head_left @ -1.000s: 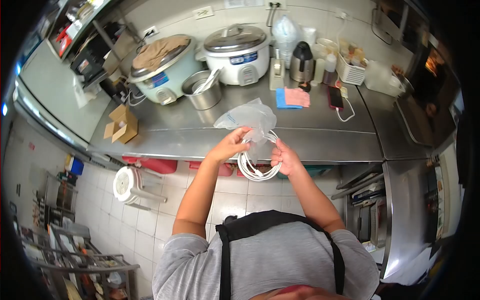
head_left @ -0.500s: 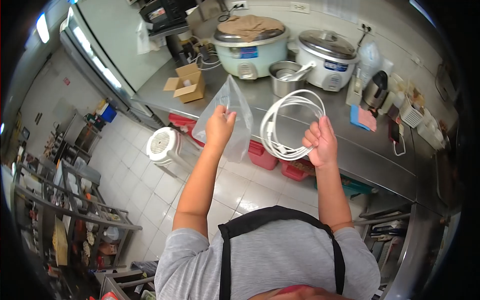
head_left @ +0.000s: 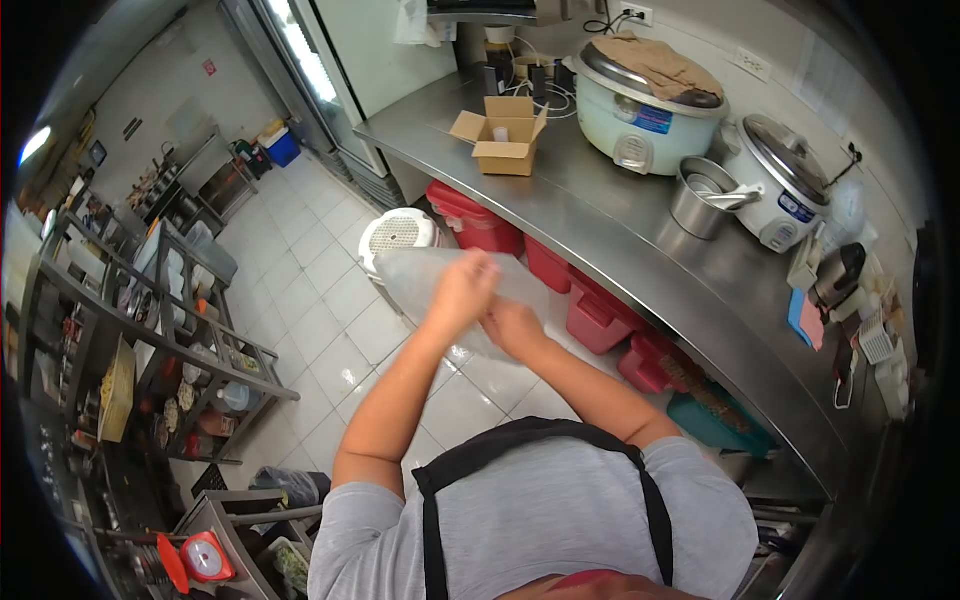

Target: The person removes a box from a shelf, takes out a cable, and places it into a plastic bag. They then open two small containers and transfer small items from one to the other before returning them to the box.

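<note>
A clear plastic bag hangs in front of my chest, over the floor and the white stool. My left hand is closed on the bag near its middle. Right beside it, slightly lower, my right hand is curled against the bag, its fingertips hidden and blurred. The coiled white cable cannot be made out; the hands and the hazy plastic cover that spot.
A white stool stands behind the bag. On the steel counter are an open cardboard box, a large rice cooker, a metal pot and a smaller cooker. Red bins sit below.
My right hand has moved left to meet my left hand at the bag. The white cable coil has gone out of sight. My view has turned to the left.
</note>
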The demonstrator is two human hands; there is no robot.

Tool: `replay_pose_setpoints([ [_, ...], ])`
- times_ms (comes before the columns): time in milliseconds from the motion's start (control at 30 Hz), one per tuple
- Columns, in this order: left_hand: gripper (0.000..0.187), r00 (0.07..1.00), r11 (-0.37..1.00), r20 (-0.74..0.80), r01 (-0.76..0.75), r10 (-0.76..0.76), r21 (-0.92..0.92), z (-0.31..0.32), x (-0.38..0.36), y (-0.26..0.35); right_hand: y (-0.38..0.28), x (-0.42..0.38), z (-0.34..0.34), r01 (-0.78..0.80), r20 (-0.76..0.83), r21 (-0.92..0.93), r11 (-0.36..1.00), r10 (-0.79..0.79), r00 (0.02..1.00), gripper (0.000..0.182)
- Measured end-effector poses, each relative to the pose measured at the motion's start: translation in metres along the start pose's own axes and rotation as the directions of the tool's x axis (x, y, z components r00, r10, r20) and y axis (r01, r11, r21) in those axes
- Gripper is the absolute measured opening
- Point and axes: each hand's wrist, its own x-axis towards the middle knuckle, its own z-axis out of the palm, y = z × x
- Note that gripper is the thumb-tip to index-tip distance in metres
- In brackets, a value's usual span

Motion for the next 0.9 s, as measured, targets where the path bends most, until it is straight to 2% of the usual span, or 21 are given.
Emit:
replay_pose_setpoints([
  [67, 0.011, 0.989, 1.000, 0.150, -0.005, 0.005, -0.001, 0.023, -0.016, 0.013, 0.072, 0.005, 0.069, 0.148, -0.124, 0.143, 0.979, -0.131, 0.984, 0.026],
  [100, 0.010, 0.975, 1.000, 0.221, -0.003, 0.010, -0.030, 0.030, -0.018, 0.013, 0.070, 0.012, 0.071, 0.182, -0.090, 0.028, 0.983, -0.179, 0.980, 0.026],
  [200, 0.009, 0.997, 0.993, 0.024, -0.068, 0.070, -0.095, 0.025, 0.011, -0.008, 0.065, 0.037, 0.065, 0.303, 0.049, -0.301, 0.904, -0.303, 0.952, 0.025],
  [233, 0.008, 0.973, 0.948, 0.013, 0.227, -0.231, -0.225, 0.010, 0.027, -0.005, 0.059, 0.046, 0.056, 0.346, 0.107, -0.399, 0.849, -0.332, 0.937, 0.024],
  [267, 0.008, 0.860, 0.799, 0.040, 0.488, -0.508, -0.350, -0.010, 0.042, -0.004, 0.052, 0.062, 0.042, 0.344, 0.287, -0.343, 0.874, -0.252, 0.924, 0.025],
  [300, 0.007, 0.848, 0.725, 0.000, 0.452, -0.529, -0.520, -0.023, 0.052, -0.018, 0.044, 0.078, 0.028, 0.319, 0.456, -0.293, 0.901, -0.162, 0.875, 0.026],
  [333, 0.006, 0.835, 0.634, -0.040, 0.386, -0.549, -0.670, -0.036, 0.061, -0.030, 0.031, 0.111, 0.002, 0.169, 0.720, -0.134, 0.976, -0.021, 0.694, 0.027],
  [367, 0.007, 0.834, 0.599, -0.056, 0.345, -0.548, -0.722, -0.048, 0.067, -0.041, 0.014, 0.134, -0.026, -0.034, 0.911, -0.037, 0.999, 0.048, 0.410, 0.029],
  [400, 0.007, 0.835, 0.564, -0.073, 0.302, -0.546, -0.769, -0.055, 0.075, -0.047, -0.007, 0.145, -0.062, -0.092, 0.837, 0.160, 0.983, -0.086, 0.541, 0.031],
  [433, 0.008, 0.843, 0.439, -0.042, 0.237, -0.537, -0.866, -0.058, 0.083, -0.047, -0.019, 0.153, -0.098, -0.121, 0.720, 0.358, 0.926, -0.191, 0.667, 0.033],
  [467, 0.009, 0.855, 0.301, -0.013, 0.168, -0.518, -0.939, -0.061, 0.092, -0.045, -0.014, 0.160, -0.125, 0.010, 0.533, 0.492, 0.870, -0.310, 0.787, 0.041],
  [500, 0.010, 0.870, 0.150, 0.011, 0.098, -0.493, -0.984, -0.063, 0.101, -0.042, -0.003, 0.166, -0.149, 0.161, 0.312, 0.587, 0.793, -0.405, 0.859, 0.050],
  [533, 0.012, 0.828, 0.194, -0.067, 0.052, -0.557, -0.980, -0.055, 0.116, -0.037, 0.013, 0.172, -0.171, 0.313, 0.172, 0.501, 0.807, -0.448, 0.878, 0.065],
  [567, 0.011, 0.841, 0.190, -0.055, 0.057, -0.538, -0.980, -0.049, 0.128, -0.031, 0.025, 0.180, -0.185, 0.447, 0.034, 0.389, 0.805, -0.498, 0.867, 0.082],
  [667, 0.010, 0.872, 0.195, 0.001, 0.111, -0.489, -0.975, -0.032, 0.155, -0.017, 0.081, 0.182, -0.163, 0.321, 0.233, 0.154, 0.934, -0.350, 0.907, 0.121],
  [767, 0.010, 0.907, 0.230, 0.172, 0.275, -0.385, -0.933, -0.021, 0.172, -0.011, 0.124, 0.185, -0.104, 0.265, 0.391, -0.001, 0.964, -0.244, 0.888, 0.137],
  [800, 0.011, 0.918, 0.206, 0.251, 0.321, -0.307, -0.924, -0.021, 0.173, -0.006, 0.128, 0.193, -0.090, 0.294, 0.349, -0.005, 0.956, -0.274, 0.896, 0.138],
  [900, 0.014, 0.881, 0.310, 0.434, 0.472, -0.186, -0.825, -0.028, 0.174, -0.023, 0.137, 0.231, -0.040, 0.411, 0.213, 0.010, 0.912, -0.403, 0.890, 0.139],
])
